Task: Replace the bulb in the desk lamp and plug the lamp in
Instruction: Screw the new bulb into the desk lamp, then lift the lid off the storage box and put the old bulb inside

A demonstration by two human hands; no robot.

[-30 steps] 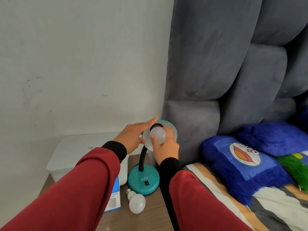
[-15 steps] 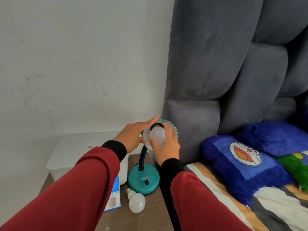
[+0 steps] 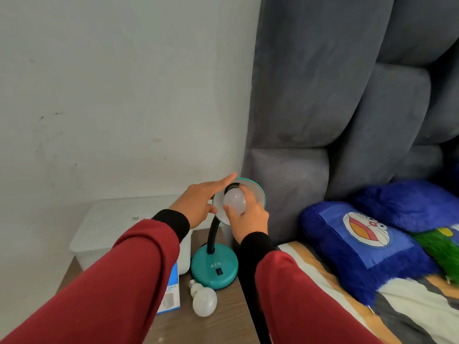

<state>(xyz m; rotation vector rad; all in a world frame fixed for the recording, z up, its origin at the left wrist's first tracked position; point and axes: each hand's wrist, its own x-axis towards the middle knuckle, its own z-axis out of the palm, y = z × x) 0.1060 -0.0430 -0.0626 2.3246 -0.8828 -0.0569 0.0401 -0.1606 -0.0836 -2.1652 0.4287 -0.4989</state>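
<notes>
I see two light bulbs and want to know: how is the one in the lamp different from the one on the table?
The bulb in the lamp sits up in the shade, its base hidden in the black socket; the bulb on the table lies on its side with its metal screw base showing. The right hand grips the bulb in the lamp, while nothing touches the bulb on the table. Both are round, frosted white and unlit.

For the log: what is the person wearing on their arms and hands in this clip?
Both arms are in loose dark red sleeves, the left sleeve and the right sleeve alike. Each ends in a black ribbed cuff at the wrist: left cuff, right cuff. The left hand and right hand are bare: no gloves, and no rings or watch show.
</notes>
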